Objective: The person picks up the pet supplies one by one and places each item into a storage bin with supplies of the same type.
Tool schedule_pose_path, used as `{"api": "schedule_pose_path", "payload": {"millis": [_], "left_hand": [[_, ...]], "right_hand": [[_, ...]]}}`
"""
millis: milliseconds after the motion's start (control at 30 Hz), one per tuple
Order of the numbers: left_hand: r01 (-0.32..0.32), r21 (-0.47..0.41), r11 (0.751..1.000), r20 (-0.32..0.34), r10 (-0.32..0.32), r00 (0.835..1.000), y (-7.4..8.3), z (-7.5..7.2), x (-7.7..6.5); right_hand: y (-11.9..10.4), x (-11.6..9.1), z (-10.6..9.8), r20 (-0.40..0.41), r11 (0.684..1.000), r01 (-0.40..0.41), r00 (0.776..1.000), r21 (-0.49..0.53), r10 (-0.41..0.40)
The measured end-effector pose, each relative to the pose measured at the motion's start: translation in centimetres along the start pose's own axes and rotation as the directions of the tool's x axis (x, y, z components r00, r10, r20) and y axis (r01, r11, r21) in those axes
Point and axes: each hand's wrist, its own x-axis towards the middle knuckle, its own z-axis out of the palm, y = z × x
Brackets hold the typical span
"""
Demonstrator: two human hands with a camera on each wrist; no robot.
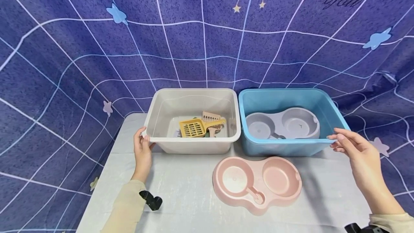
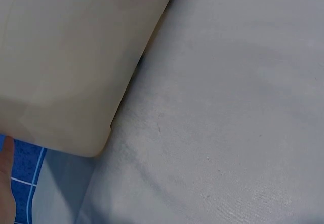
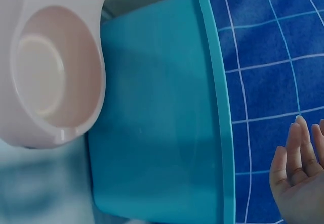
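Note:
In the head view, my left hand (image 1: 142, 154) grips the near left corner of a beige plastic bin (image 1: 194, 147), thumb at the rim and a finger below it. One straight finger (image 2: 6, 183) shows beside the bin in the left wrist view. My right hand (image 1: 360, 154) is at the near right corner of a blue bin (image 1: 281, 149). Seen from the right wrist, its loosely bent fingers stand apart from the blue rim and hold nothing. A pink double pet bowl (image 1: 257, 184) lies in front of the bins.
Inside the beige bin lie a yellow slotted litter scoop (image 1: 192, 128) and a beige slotted scoop (image 1: 211, 117), partly overlapping. A grey double pet bowl (image 1: 275, 119) sits in the blue bin. The bins stand side by side on a white-covered table (image 1: 181, 190), before a blue grid-patterned cloth (image 1: 181, 39).

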Motion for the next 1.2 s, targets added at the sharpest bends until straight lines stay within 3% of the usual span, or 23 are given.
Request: {"api": "schedule_pose_path", "payload": {"millis": [200, 667, 1033, 1200], "left_hand": [[0.0, -0.014, 1.0, -0.002, 0.0, 1.0, -0.1, -0.1, 0.0], [0.002, -0.008, 1.0, 0.01, -0.002, 1.0, 0.0, -0.1, -0.2], [0.008, 0.009, 1.0, 0.022, -0.008, 1.0, 0.0, -0.2, -0.1], [0.018, 0.01, 1.0, 0.019, -0.018, 1.0, 0.1, -0.2, -0.1]], "right_hand": [[0.0, 0.4, -1.0, -0.002, 0.999, 0.029, 1.0, 0.038, -0.029], [0.4, 1.1, -3.7, -0.073, 0.999, -0.007, 0.997, -0.037, 0.005], [0.8, 1.5, -6.6, -0.012, 0.995, -0.03, 1.0, -0.093, 0.029], [1.4, 1.8, -7.7, 0.008, 1.0, -0.003, 1.0, -0.029, 0.003]]}}
